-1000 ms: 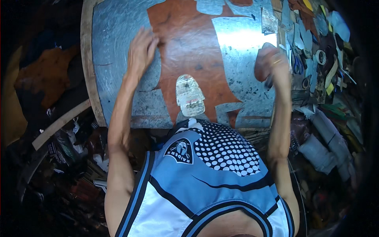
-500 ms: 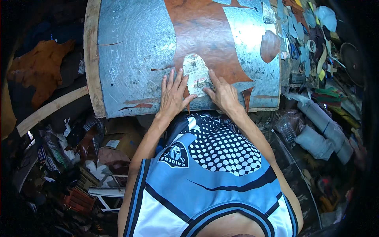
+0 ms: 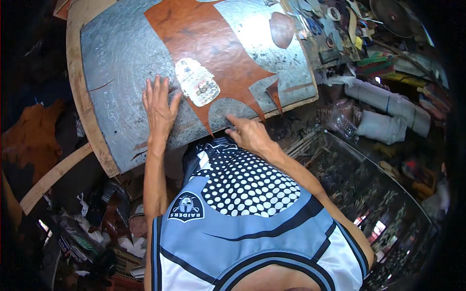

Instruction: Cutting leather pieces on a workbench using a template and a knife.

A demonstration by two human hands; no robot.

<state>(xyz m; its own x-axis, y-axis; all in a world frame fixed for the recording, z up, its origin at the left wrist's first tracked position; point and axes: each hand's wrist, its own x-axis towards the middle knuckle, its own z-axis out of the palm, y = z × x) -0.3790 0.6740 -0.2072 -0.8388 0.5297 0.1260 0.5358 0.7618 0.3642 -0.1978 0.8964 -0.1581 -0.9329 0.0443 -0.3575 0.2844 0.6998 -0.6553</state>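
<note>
On the tabletop (image 3: 111,58), a grey metal sheet on a wooden edge, lies a big brown hide (image 3: 204,43), spread flat. Its long axis runs from the far left down toward the near right, ending in sharp points at the near edge; one point aims straight at the person's chest. Left hand (image 3: 159,104) is flat on the grey sheet, grip wide open, fingers (image 3: 151,89) spread and pointing far, holding nothing, just beside the hide's left edge. Right next to its thumb sits a pale shoe-shaped pattern (image 3: 196,81), lying on the hide, its long axis tilted, narrow end far-left, broad end near-right. Right hand (image 3: 250,133) sits at the near edge, fingers loosely curled, index tip touching down by the hide's near points; whether it pinches anything, I cannot tell.

Containers now: to the right, below the tabletop, a glass case (image 3: 369,194) shows dark shapes inside, too blurred to name. Grey rolls (image 3: 383,111) lie far of it. A small dark brown piece (image 3: 282,28) rests on the far right of the sheet, rounded end far. Scraps litter the floor (image 3: 97,228) on the left.
</note>
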